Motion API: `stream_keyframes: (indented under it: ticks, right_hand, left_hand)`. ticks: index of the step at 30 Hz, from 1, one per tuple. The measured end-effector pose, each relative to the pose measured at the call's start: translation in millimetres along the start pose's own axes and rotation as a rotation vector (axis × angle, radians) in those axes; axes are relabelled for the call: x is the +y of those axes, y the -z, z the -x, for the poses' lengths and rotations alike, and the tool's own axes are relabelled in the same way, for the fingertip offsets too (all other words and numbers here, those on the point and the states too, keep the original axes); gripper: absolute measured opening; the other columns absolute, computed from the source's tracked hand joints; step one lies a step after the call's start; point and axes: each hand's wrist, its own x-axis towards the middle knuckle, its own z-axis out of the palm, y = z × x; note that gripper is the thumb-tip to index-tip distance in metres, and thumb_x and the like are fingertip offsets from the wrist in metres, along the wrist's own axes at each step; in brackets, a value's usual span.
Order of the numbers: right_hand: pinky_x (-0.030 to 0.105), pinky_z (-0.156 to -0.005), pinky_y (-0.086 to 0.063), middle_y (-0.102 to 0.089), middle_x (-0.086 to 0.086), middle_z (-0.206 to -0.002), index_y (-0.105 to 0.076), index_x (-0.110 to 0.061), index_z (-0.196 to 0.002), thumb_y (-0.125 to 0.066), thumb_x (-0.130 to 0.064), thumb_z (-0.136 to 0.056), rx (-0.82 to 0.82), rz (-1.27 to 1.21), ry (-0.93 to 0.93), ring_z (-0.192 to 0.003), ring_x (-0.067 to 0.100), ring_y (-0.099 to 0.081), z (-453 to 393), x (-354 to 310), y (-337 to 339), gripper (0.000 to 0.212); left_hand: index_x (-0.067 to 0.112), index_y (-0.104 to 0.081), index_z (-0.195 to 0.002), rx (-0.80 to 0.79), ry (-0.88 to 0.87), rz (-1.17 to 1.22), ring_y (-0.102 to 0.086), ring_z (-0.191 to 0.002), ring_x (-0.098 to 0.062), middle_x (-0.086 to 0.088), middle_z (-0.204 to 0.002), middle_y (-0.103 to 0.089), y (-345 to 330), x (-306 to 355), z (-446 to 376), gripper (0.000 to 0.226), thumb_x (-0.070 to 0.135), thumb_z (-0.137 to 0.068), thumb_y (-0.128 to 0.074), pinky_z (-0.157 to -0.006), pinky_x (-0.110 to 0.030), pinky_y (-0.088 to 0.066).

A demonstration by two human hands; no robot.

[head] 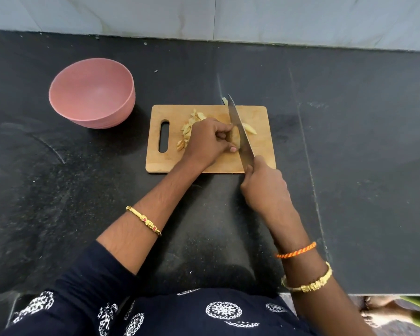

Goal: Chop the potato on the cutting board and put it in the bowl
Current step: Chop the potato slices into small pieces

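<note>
A wooden cutting board [260, 151] lies on the black counter. My left hand [207, 139] grips the uncut piece of potato [235, 139] at the board's middle, fingers curled over it. My right hand [264, 187] grips the handle of a large knife [239, 129], whose blade rests against the potato's right side and points away from me. Several cut potato pieces [189, 126] lie left of my left hand, and a few slices [250, 128] lie right of the blade. The pink bowl [92, 93] stands to the board's far left, with nothing visible inside.
One potato scrap [224, 101] lies on the counter just beyond the board's far edge. The black counter [349, 141] ends at a pale tiled wall [252, 18] behind. A bare foot [383, 311] shows on the floor at the lower right.
</note>
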Motion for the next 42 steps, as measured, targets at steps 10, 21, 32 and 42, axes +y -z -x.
stream_keyframes:
  ticks: [10, 21, 32, 42]
  right_hand:
    - [0.033, -0.063, -0.035, -0.051, 0.011, -0.078, -0.032, -0.019, -0.070, -0.038, -0.030, -0.099, 0.148, -0.124, 0.082, -0.072, 0.032, -0.048, 25, 20, 26, 0.032]
    - [0.034, -0.071, -0.042, -0.053, 0.010, -0.089, -0.044, -0.016, -0.092, -0.038, -0.029, -0.100, 0.103, -0.119, 0.089, -0.081, 0.028, -0.052, -4, -1, 14, 0.017]
    - [0.043, -0.078, -0.051, -0.051, 0.009, -0.094, -0.046, -0.016, -0.114, -0.037, -0.026, -0.100, 0.096, -0.004, 0.048, -0.091, 0.029, -0.057, -5, -16, 11, 0.020]
    - [0.035, -0.068, -0.036, -0.043, 0.005, -0.082, -0.043, -0.014, -0.116, -0.039, -0.020, -0.100, 0.097, 0.035, 0.046, -0.081, 0.022, -0.044, -2, -18, 12, 0.017]
  left_hand:
    - [0.003, -0.065, -0.114, -0.021, 0.058, 0.062, -0.057, -0.083, -0.006, -0.008, -0.105, -0.068, 2, 0, 0, 0.059, 0.010, -0.059, -0.086, -0.065, 0.002, -0.042]
    - [0.005, -0.065, -0.113, -0.022, 0.065, 0.037, -0.055, -0.078, -0.002, -0.004, -0.103, -0.067, 2, 1, 1, 0.056, 0.014, -0.061, -0.085, -0.063, 0.004, -0.040]
    - [0.004, -0.065, -0.114, -0.018, 0.036, 0.044, -0.057, -0.082, -0.007, -0.003, -0.099, -0.066, 2, 0, 0, 0.057, 0.012, -0.061, -0.085, -0.066, 0.000, -0.042]
    - [0.001, -0.064, -0.114, -0.007, 0.009, 0.039, -0.058, -0.083, -0.009, -0.009, -0.103, -0.067, 1, 0, 3, 0.055, 0.009, -0.063, -0.083, -0.066, 0.001, -0.042]
